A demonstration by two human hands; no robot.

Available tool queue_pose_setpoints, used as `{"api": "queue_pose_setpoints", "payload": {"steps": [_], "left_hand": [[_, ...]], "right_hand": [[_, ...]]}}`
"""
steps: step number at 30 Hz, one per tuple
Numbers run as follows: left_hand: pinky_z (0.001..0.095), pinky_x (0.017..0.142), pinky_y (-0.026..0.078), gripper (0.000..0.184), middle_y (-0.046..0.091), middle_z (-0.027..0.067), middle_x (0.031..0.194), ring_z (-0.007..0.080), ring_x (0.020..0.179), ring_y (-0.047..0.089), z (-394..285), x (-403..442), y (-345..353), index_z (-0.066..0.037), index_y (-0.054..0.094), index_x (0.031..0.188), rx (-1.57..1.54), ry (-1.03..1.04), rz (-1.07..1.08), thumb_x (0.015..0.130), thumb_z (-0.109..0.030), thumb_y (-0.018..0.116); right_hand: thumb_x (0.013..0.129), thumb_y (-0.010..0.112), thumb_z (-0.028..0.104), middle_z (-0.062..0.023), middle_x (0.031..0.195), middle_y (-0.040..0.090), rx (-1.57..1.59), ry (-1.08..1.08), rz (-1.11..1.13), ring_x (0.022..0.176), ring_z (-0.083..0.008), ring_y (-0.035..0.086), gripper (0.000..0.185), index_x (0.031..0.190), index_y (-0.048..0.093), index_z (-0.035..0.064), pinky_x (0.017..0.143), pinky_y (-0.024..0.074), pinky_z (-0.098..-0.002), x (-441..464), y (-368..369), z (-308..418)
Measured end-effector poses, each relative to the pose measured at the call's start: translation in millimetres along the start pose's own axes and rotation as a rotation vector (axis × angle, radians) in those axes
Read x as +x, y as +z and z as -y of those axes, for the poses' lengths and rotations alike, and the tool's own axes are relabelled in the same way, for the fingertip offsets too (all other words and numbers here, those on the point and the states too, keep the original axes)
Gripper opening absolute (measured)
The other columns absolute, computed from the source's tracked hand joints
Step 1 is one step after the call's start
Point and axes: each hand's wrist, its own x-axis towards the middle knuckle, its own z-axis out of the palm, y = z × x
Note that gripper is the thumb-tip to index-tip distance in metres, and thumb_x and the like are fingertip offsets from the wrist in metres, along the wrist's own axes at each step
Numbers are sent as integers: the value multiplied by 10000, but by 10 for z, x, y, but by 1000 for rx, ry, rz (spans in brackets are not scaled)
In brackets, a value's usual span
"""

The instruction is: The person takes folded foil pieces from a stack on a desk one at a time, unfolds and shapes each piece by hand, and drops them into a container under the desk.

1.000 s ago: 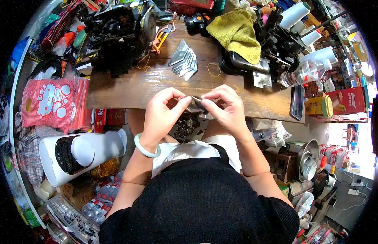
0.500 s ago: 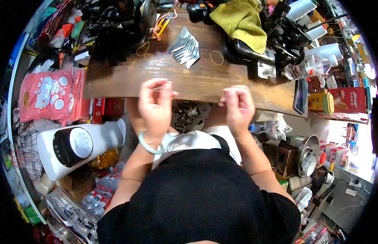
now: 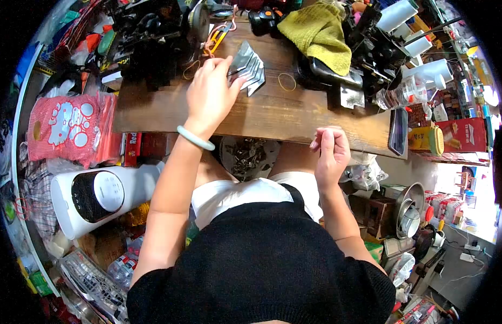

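Note:
My left hand (image 3: 210, 94), with a pale green bangle (image 3: 196, 139) on the wrist, reaches over the wooden table (image 3: 294, 116). Its thumb and index finger are apart at the left edge of a fanned stack of silver-grey folded pieces (image 3: 250, 67). The fingertips partly cover that edge. My right hand (image 3: 332, 154) hovers at the table's front edge, fingers loosely curled in with the thumb over them; nothing shows in it. A thin rubber band (image 3: 287, 82) lies right of the stack. Another rubber band (image 3: 190, 70) is partly behind my left hand.
Orange-and-yellow-handled scissors (image 3: 218, 39) lie behind the stack. Dark machinery (image 3: 154, 43) stands at the back left. A green towel (image 3: 318, 35) drapes over a black machine at the right. A phone (image 3: 398, 131) rests at the right edge. A basin of scraps (image 3: 248, 156) sits below, between my legs.
My left hand has moved forward from the table's front edge to the silver-grey stack, and its fingers have spread. My right hand has shifted slightly right and back towards me.

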Motion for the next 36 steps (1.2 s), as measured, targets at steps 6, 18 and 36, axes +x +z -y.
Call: {"api": "queue_pose_setpoints", "payload": {"steps": [6,18,36], "left_hand": [[346,722,515,216,672,70,945,239,852,658,40,110,51,-97,722,958,-27,-183,232,842,-278,698],[352,653,522,147,685,14,936,241,800,661,-217,-55,-143,-112,726,899,107,41,-84,872,-237,653],[274,915,494,467,617,49,1156,121,1036,591,-463,-773,-290,-24,533,1297,-1699,-753,272,880,-133,711]], "right_hand": [[985,526,92,-52,887,574,20,49,54,670,-77,530,142,917,593,-12,617,434,-208,-21,33,47],[1018,487,246,-49,1025,604,147,338,236,842,-98,586,274,1186,550,39,702,522,-243,340,687,118],[896,661,129,-55,941,609,28,209,448,780,-105,611,206,1053,580,23,667,505,-233,173,652,-4]]}}
